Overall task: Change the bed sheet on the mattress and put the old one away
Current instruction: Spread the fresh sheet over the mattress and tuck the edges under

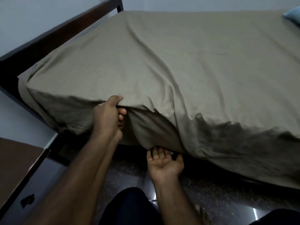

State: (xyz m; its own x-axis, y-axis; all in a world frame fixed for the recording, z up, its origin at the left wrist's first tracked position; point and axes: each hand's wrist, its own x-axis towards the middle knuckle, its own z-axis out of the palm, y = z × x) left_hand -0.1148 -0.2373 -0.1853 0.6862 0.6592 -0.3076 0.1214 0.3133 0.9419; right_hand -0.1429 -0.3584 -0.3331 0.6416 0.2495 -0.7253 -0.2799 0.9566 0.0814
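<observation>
Two hands: I see both of mine at the near edge of the bed.
Left hand (108,116): grips the sheet's edge at the mattress side, thumb on top, fingers curled under a fold.
Right hand (164,163): palm up just below the hanging cloth, fingers spread and fairly straight, tips touching the lower hem; it clamps nothing.
Bed sheet (186,65): olive-grey, spread over the mattress, wrinkled, draped down the near side.
Bed frame (53,36): dark wood, along the far left side.
Pillow (293,17): blue corner at the far right.
Cabinet (17,161): brown top, near left.
Floor (219,197): dark, glossy.
</observation>
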